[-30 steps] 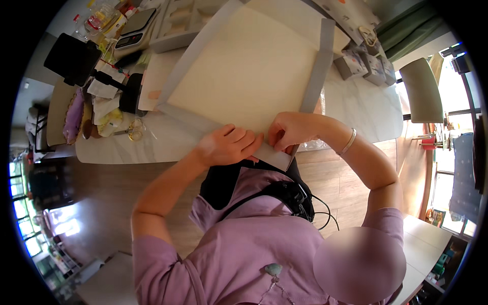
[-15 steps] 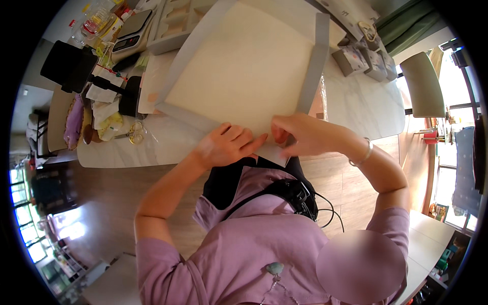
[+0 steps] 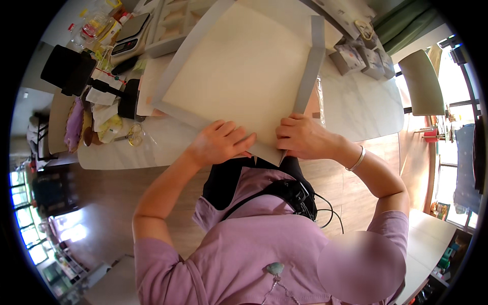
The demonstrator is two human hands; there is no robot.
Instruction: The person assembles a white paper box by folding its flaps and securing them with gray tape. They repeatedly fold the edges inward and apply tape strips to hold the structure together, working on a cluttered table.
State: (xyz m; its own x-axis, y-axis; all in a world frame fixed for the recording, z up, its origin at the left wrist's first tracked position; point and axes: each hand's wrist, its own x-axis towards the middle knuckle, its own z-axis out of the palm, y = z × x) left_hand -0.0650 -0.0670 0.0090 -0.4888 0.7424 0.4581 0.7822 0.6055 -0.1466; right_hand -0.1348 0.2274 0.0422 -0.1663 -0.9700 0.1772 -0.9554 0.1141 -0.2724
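A large cream sheet of paper or card with grey folded borders (image 3: 239, 66) lies in front of me, its near edge overhanging the table edge. My left hand (image 3: 223, 141) is closed on the near grey border, left of its middle, fingers on top and the thumb side low. At the near right corner, my right hand (image 3: 308, 138) pinches the border with curled fingers. A pointed flap (image 3: 272, 153) of the border sticks out between the hands, toward my lap. My fingers hide parts of the border on both sides.
Left on the marbled table (image 3: 363, 104) stand a black phone stand (image 3: 109, 86), gold-handled scissors (image 3: 135, 136) and a kitchen scale (image 3: 131, 35). A compartment tray (image 3: 175, 25) sits at the back. Small grey boxes (image 3: 356, 58) stand at the right, near a chair (image 3: 422, 81).
My right hand has moved slightly right, and its fingers have closed on the near right corner. My left hand has shifted a little left along the border. The sheet has moved slightly left.
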